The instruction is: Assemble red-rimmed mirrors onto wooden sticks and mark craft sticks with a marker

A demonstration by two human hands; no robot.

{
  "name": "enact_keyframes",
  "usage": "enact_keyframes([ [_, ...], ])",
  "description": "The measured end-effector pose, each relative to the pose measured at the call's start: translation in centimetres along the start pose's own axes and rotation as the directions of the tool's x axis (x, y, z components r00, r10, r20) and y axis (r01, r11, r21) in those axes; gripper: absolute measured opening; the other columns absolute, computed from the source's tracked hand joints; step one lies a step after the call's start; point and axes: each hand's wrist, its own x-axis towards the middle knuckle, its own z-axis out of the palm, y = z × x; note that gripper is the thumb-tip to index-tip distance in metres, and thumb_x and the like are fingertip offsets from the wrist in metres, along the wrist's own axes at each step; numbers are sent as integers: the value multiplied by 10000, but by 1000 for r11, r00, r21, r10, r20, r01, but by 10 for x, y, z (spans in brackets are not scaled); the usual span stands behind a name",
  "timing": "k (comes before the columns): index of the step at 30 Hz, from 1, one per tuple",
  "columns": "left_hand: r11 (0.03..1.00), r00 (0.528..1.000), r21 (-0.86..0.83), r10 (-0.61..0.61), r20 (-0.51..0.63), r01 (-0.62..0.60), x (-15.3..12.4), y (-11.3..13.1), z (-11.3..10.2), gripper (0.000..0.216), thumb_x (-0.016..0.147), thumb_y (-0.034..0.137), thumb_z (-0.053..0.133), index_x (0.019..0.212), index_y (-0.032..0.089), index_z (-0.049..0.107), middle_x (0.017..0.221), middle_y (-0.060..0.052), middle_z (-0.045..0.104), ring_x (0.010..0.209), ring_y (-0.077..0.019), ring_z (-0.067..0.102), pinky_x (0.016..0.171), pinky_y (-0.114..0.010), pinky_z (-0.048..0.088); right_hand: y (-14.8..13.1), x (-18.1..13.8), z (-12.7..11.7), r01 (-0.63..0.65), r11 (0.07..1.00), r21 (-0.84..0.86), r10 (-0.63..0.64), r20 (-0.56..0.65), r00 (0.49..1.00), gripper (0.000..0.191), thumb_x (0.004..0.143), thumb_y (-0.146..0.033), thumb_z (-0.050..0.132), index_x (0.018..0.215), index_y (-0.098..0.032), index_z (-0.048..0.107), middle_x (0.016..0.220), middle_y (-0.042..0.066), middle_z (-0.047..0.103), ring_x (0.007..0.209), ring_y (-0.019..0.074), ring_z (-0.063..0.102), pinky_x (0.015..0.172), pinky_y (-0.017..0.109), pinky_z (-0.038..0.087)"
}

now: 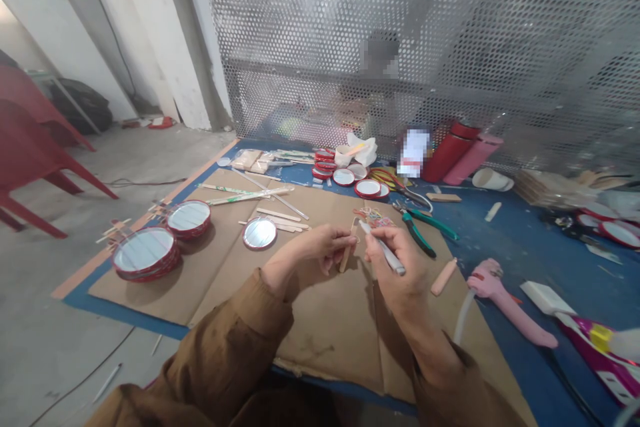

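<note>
My left hand (pixel 336 248) is closed on a flat wooden craft stick (pixel 345 259), held upright over the cardboard (pixel 325 340). In my right hand (pixel 400 260) is a white pen-like tool (pixel 387 253), its tip pointing at the upper part of the stick. Whether the tip touches the wood I cannot tell. Just behind both hands lies a bundle of coloured rubber bands (pixel 375 215). Left of my left hand are a round mirror-like disc (pixel 260 232) with a red rim and several loose craft sticks (pixel 283 218).
Stacked red-rimmed discs (pixel 145 253) stand at the left. Green-handled pliers (pixel 420 233), a pink glue gun (pixel 515 307) and a purple power strip (pixel 600 353) lie to the right. Red (pixel 450 150) and pink bottles (pixel 473 159) lean by the perforated metal panel (pixel 310 33).
</note>
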Motion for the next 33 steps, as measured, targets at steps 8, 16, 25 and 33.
enact_keyframes([
  [8,1000,1000,-8,20,9,-20,2,-5,-1,325,961,475,490,791,199,484,546,41,514,383,-101,499,408,-237,407,3,-1,0,1,1000,18,-1,-3,1000,173,926,-395,612,928,-224,642,754,23,694,661,174,659,611,290,509],
  [16,1000,1000,-4,-20,-4,20,0,2,1,282,988,396,453,792,195,475,533,64,485,369,-94,477,404,-234,406,-1,0,-1,-18,1000,-2,18,-11,1000,192,909,-409,617,896,-219,637,707,20,685,637,176,650,585,285,500],
  [25,1000,1000,-14,8,8,-8,0,-1,0,297,975,439,474,807,195,479,531,57,503,378,-96,492,409,-230,398,0,0,0,-16,1000,15,16,-8,1000,186,919,-406,607,908,-224,637,715,14,683,625,165,641,592,281,499],
  [33,1000,1000,-21,2,-5,-2,2,-3,0,330,958,467,503,767,199,485,534,41,509,381,-99,488,420,-243,400,0,-1,-1,-46,999,21,46,-32,998,181,907,-398,614,883,-219,630,691,21,681,623,173,653,581,283,506],
])
